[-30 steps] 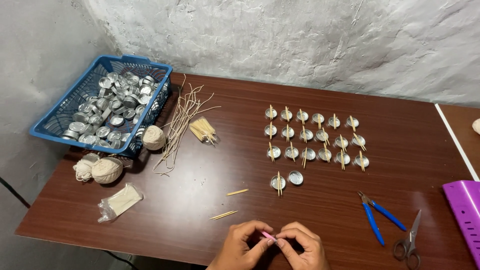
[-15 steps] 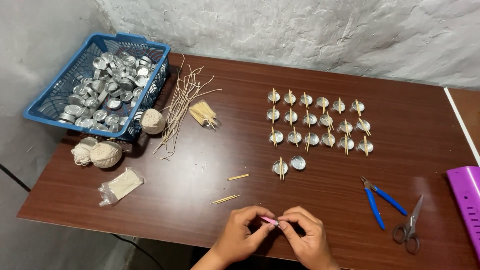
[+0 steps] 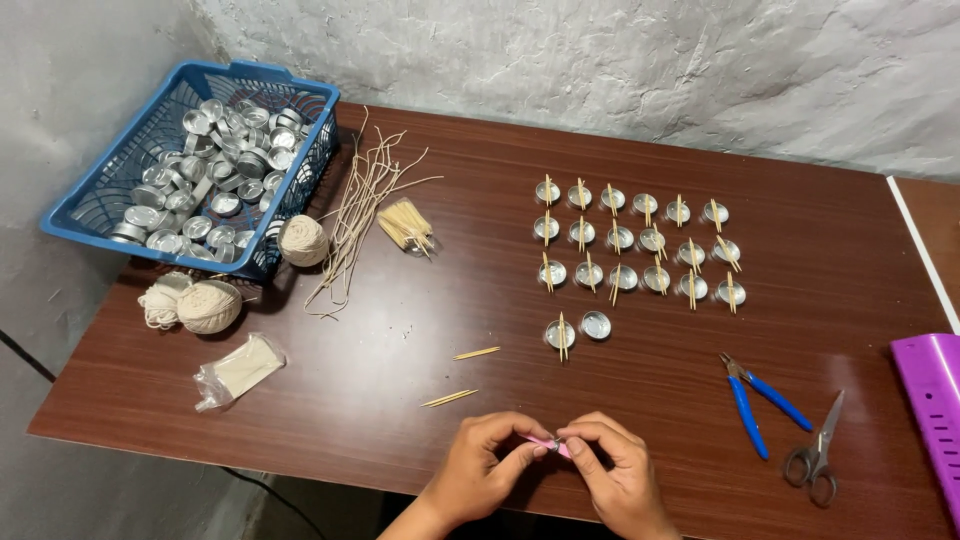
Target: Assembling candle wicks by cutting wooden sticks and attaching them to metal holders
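My left hand (image 3: pixel 487 465) and my right hand (image 3: pixel 614 472) meet at the near edge of the brown table (image 3: pixel 480 300), both pinching one small pink object (image 3: pixel 545 441) between fingertips. Its shape is too small to tell. Two pairs of thin wooden sticks (image 3: pixel 462 375) lie just beyond my left hand. Further out, small round metal cups (image 3: pixel 634 245) stand in rows, most with a stick laid across; one cup (image 3: pixel 596 325) in the near pair has none.
A blue basket (image 3: pixel 90 190) full of metal cups sits at the far left. Balls of string (image 3: pixel 208 305), loose wick strands (image 3: pixel 360 210), a stick bundle (image 3: pixel 406 224) and a plastic packet (image 3: pixel 240 368) lie nearby. Blue pliers (image 3: pixel 755 402), scissors (image 3: pixel 815 452) and a purple box (image 3: pixel 935 420) are at the right.
My hands stay together on the pink object, with small finger shifts. The view has tilted slightly, so the table contents sit lower in the frame.
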